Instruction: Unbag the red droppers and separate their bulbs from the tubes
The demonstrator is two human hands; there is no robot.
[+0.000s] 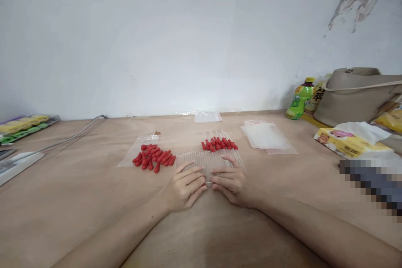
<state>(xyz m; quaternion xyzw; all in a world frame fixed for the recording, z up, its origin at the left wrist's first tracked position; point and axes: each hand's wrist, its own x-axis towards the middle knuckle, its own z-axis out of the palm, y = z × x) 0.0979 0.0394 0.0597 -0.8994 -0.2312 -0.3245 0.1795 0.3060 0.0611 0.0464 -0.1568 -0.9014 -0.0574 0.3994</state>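
Clear thin tubes [201,160] lie side by side in a row on the wooden table. My left hand [187,185] and my right hand [231,180] meet at the row's near edge, fingertips closed on a clear tube [209,183] lying crosswise between them. A bit of red shows by the left fingertips. Left of the row, a pile of red rubber bulbs [153,157] lies partly on a clear plastic bag [128,157]. Behind the row are more red bulbs [220,144], with clear tubes extending behind them.
Clear bags [262,136] are stacked right of the tubes, and another bag [207,117] lies by the wall. Farther right are a green bottle [300,100], a beige handbag [345,96] and a tissue pack [351,144]. A cable [78,134] crosses the left side.
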